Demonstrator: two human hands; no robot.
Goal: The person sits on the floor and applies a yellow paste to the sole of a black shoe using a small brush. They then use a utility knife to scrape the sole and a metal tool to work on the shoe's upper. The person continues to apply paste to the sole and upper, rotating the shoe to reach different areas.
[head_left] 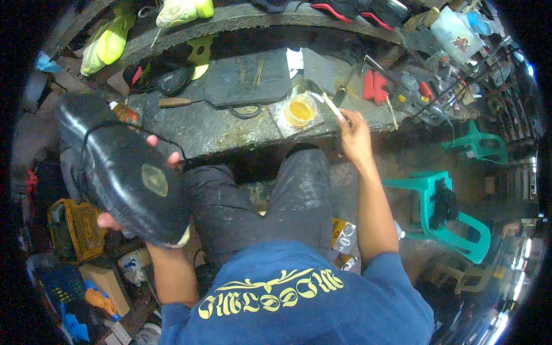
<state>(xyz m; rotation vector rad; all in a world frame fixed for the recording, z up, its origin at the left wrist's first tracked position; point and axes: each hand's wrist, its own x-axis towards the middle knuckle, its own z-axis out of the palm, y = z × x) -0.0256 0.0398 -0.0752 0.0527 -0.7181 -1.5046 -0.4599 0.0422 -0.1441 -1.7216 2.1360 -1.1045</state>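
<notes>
Your left hand (pixel 173 158), left of the clear cup (pixel 314 103), is mostly hidden behind the black shoe-shaped piece (pixel 118 172), with only fingertips (pixel 152 140) showing; right of the cup, your right hand (pixel 357 137) covers the near end of the pale stick (pixel 332 106); beyond the cup and leftward, the yellow-green shoe (pixel 183 12) is cut by the top edge; nearer you than the cup, your blue shirt (pixel 287 328) runs off the bottom.
</notes>
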